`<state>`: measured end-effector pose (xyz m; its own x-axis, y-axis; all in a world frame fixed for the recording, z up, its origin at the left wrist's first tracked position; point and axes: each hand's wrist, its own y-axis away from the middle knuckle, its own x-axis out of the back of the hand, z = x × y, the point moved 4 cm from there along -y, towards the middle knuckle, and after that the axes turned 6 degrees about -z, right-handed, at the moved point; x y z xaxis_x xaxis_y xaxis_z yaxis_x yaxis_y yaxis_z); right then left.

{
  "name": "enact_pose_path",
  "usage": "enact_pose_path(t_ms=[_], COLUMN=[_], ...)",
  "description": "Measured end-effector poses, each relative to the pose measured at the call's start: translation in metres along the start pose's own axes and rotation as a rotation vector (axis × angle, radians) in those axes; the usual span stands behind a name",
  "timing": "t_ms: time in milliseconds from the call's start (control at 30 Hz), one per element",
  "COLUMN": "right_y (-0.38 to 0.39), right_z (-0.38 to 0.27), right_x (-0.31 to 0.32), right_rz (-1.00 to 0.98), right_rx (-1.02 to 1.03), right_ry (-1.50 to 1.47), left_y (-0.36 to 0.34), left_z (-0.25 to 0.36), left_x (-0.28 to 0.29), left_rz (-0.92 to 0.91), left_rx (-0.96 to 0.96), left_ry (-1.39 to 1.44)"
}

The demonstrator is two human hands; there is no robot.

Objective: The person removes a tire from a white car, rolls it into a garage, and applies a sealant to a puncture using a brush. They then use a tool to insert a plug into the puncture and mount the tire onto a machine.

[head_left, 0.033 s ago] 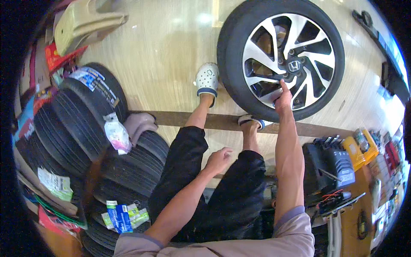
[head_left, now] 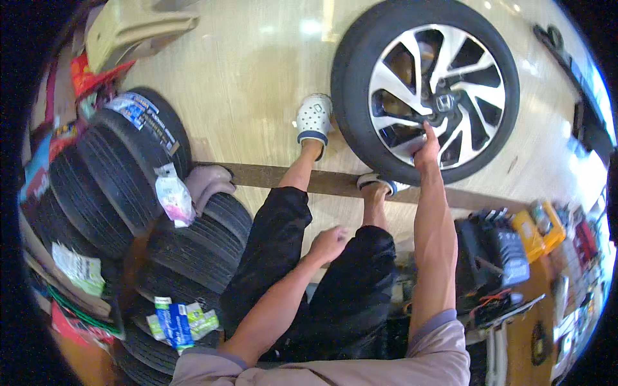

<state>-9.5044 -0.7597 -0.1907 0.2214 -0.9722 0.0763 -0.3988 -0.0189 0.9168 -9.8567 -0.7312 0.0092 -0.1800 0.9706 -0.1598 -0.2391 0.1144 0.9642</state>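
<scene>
A car wheel (head_left: 354, 96), a black tyre on a silver and black spoked rim, fills the upper right with its outer face toward me. My right hand (head_left: 427, 151) is on a spoke below the hub. Its index finger points straight along the metal toward the wheel bolt holes. The other fingers are bent and mostly hidden against the spoke. Between my knees, apart from the wheel, my left hand (head_left: 331, 244) is loosely closed, and nothing shows in it.
My pale clogs (head_left: 315, 114) stand beside the tyre. Several black tyres (head_left: 109, 167) are stacked at left, with packets on them. A beige plastic stool (head_left: 129, 32) is at upper left. Right of my arm lie a black tool case (head_left: 479, 248) and a yellow box (head_left: 539, 228).
The whole view has shifted slightly. My left hand sits a little lower. My right hand keeps its place on the wheel.
</scene>
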Motion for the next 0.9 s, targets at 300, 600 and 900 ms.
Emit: enact_pose_path(t_ms=[300,600,900], right_y=[0.111,0.265,0.277], right_z=[-0.021,-0.177,-0.139], right_x=[-0.02,0.022,0.179], right_rz=[0.053,-0.164,0.259], right_rx=[0.126,-0.202,0.195], right_ry=[0.243,0.764,0.71], left_y=[-0.012,0.014,0.048], left_z=[-0.062,0.096,0.196], left_x=[-0.044,0.002,0.039], left_rz=[0.26,-0.265,-0.296], left_rx=[0.366,-0.443,-0.195], left_ry=[0.332,1.79,1.244])
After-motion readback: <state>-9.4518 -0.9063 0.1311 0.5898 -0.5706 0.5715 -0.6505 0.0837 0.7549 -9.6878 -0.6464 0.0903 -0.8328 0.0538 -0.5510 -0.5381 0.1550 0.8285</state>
